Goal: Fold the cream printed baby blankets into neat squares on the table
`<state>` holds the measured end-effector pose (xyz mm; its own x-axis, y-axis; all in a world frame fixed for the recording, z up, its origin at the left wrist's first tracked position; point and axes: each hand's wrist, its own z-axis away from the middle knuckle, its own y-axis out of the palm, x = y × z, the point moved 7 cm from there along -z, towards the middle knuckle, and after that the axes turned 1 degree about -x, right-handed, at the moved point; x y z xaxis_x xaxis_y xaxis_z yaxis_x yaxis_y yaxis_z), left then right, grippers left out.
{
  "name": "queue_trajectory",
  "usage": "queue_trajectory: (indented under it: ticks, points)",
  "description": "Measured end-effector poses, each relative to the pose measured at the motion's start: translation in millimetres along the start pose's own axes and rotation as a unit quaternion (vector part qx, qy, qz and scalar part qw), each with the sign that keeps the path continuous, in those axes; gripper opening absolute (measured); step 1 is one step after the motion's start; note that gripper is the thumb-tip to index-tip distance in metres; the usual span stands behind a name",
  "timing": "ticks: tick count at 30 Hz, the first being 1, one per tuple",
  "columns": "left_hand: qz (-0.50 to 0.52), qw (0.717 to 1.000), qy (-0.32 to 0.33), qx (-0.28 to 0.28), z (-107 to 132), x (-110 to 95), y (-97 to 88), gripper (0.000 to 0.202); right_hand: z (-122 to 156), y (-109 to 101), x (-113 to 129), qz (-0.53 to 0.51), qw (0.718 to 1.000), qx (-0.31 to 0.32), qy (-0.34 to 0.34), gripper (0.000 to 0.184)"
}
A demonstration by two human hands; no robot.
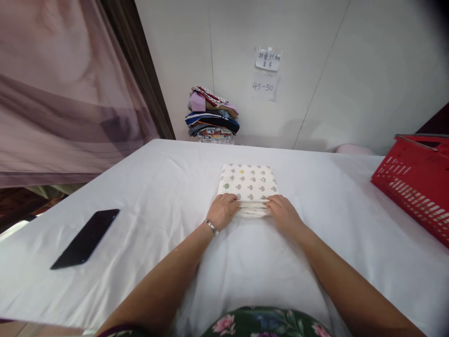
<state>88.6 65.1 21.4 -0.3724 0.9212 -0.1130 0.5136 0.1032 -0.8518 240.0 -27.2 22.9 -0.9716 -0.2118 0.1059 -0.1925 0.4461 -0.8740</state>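
A folded white cloth (248, 183) printed with small grey shapes lies in the middle of the table covered in a white sheet (168, 187). My left hand (223, 210) grips its near left corner, fingers curled around the stacked layers. My right hand (282, 213) grips the near right corner the same way. A metal bracelet sits on my left wrist. Both forearms reach in from the bottom of the view.
A black phone (86, 238) lies flat at the left of the table. A stack of folded colourful clothes (212, 114) stands against the back wall. A red plastic basket (417, 180) sits at the right edge. Paper notes hang on the wall.
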Motion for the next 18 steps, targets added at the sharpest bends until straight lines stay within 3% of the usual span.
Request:
queue_trajectory:
  ticks: [8,18]
  points:
    - [0.006,0.999,0.002,-0.046,-2.3,-5.6,-3.5,0.023,3.4,-0.5,-7.2,-0.042,0.999,-0.018,-0.006,0.019]
    - [0.015,1.0,0.02,-0.017,-1.2,-8.2,-2.6,0.018,4.1,0.6,-7.0,-0.058,0.998,-0.021,-0.003,0.019]
